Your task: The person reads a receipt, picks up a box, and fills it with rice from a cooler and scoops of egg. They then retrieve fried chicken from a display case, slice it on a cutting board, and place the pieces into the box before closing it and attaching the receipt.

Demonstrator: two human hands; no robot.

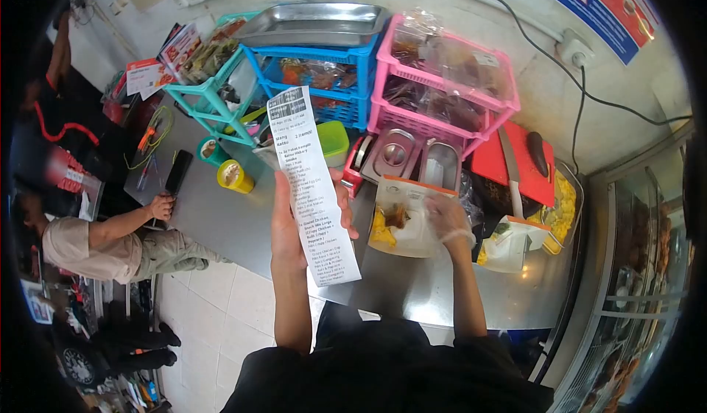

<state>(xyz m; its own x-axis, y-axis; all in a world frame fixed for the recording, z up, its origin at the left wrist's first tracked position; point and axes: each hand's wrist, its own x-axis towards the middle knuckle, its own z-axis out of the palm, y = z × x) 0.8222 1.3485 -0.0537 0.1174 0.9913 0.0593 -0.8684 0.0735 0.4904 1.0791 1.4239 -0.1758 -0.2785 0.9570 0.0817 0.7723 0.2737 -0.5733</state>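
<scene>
Currently the receipt (308, 185) is held upright at centre, pinched at mid-length between thumb and fingers of the left hand (289, 225). Judged light, limp, easily creased; a mid-strip hold suits. At 3 o'clock, the gloved right hand (448, 218) touches a food box (401, 230); its grip cannot be told.

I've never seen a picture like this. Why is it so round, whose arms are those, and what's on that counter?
No machine here: a person wears one camera on the head, looking down at their own hands; its wide lens bends the edges. The left hand holds up a long white printed paper receipt. The right hand, in a thin clear glove, touches an open white paper food box on the grey steel counter. Behind stand a pink plastic basket rack and a blue plastic crate, with a red cutting board to the right. At far left another person leans on the counter.
</scene>
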